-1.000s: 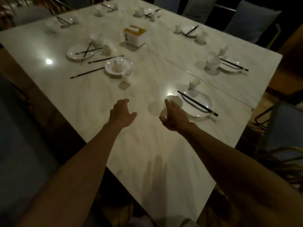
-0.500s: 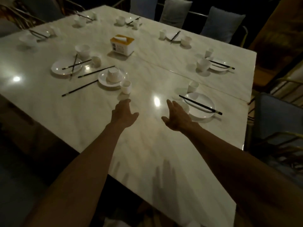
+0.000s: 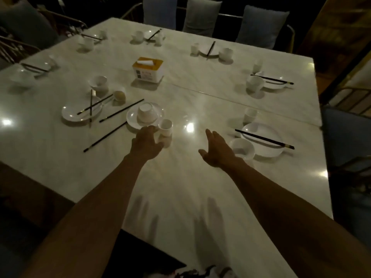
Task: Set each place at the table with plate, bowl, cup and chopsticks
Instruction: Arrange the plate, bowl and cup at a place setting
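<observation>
- Left hand (image 3: 145, 143) reaches out over the pale marble table (image 3: 180, 187), fingers loosely spread and gripping nothing. Its fingertips lie at the near rim of a round white plate (image 3: 131, 119). A small white cup (image 3: 166, 127) stands just to their right, between fingers and thumb. Whether skin touches the cup I cannot tell.
- On that plate stands a white bowl (image 3: 147, 113).
- Two loose black chopsticks (image 3: 121, 110) lie apart from each other to the left of the plate, one by its far side and one nearer.
- Right hand (image 3: 215, 149) hovers above the table with its fingers straight, holding nothing, just left of a shallow white bowl (image 3: 242, 148).
- That shallow bowl sits against the near left rim of a second white plate (image 3: 261, 128). A pair of dark chopsticks (image 3: 263, 139) is laid across this plate, and a white cup (image 3: 250, 115) stands just beyond it.
- Farther left, a third plate (image 3: 70, 115) bears crossed chopsticks (image 3: 91, 107).
- A yellow-and-white tissue box (image 3: 147, 70) sits mid-table, well apart from both hands.
</observation>
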The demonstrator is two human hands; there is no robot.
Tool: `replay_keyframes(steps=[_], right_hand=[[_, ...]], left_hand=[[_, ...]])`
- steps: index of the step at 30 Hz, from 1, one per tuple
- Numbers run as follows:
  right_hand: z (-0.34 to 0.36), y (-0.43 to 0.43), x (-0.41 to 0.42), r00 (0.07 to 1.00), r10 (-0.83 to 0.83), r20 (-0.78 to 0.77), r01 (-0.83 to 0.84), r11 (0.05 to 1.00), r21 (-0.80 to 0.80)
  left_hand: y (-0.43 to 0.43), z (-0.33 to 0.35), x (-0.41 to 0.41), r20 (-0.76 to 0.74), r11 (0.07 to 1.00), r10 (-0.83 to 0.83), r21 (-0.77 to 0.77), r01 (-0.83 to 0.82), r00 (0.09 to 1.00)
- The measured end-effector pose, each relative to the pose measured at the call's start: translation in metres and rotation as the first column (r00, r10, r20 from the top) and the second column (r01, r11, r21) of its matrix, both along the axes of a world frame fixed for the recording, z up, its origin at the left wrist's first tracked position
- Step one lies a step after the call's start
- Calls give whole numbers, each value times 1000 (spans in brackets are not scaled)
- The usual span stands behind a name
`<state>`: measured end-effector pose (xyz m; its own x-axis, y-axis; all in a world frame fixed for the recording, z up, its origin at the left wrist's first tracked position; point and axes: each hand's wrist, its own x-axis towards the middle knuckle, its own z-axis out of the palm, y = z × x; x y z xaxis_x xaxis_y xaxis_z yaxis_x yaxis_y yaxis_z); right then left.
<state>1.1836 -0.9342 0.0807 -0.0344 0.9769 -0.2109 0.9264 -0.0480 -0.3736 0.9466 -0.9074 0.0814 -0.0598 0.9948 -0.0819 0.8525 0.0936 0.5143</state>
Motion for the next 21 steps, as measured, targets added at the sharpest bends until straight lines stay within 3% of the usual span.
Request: replay_keyframes(steps=[9, 15, 21], right_hand=[[-33, 62, -54, 996, -8, -89, -1, 995, -102], [-71, 100, -93, 986, -135, -100, 117, 979, -168], [-100, 136, -151, 895, -388, -221, 341, 913, -222]], left_hand=[[59, -28, -46, -46, 996, 46, -69, -49, 998], [135, -64, -93, 1, 996, 40, -83, -40, 999], [194, -104, -146, -138, 964, -265, -22, 264, 954]])
